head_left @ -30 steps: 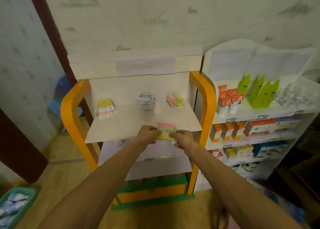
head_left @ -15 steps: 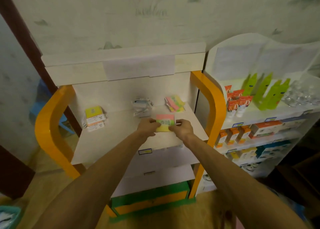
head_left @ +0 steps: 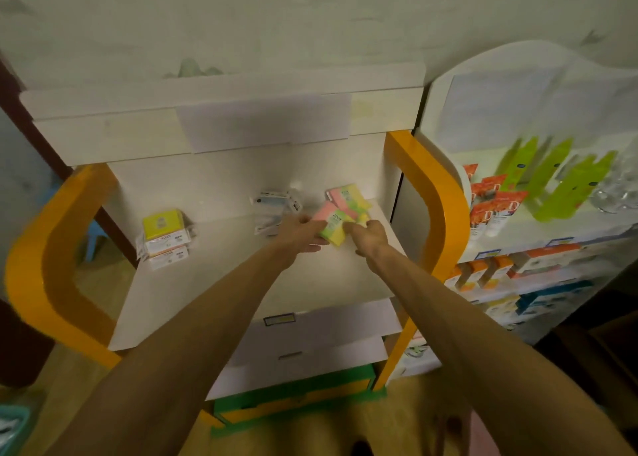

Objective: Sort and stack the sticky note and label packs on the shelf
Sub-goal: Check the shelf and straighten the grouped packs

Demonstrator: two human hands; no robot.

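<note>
A pink, green and yellow sticky note pack (head_left: 331, 227) is held between both hands over the white shelf board (head_left: 207, 283), tilted. My left hand (head_left: 300, 231) grips its left side and my right hand (head_left: 367, 238) its right side. Just behind it, at the back right of the shelf, lies a pile of like-coloured sticky note packs (head_left: 348, 198). A white and pale-blue label pack pile (head_left: 274, 203) sits at the back middle. A stack of yellow-topped packs (head_left: 165, 238) stands at the back left.
Orange curved side frames (head_left: 431, 193) bound the shelf on both sides. A white neighbouring rack (head_left: 518, 241) at the right holds orange tubes, green bottles and boxes. Lower shelves and a green and orange box (head_left: 297, 404) sit below.
Both hands have carried the held pack from the shelf's front edge back and to the right, close to the colourful pile. The camera has moved nearer to the shelf.
</note>
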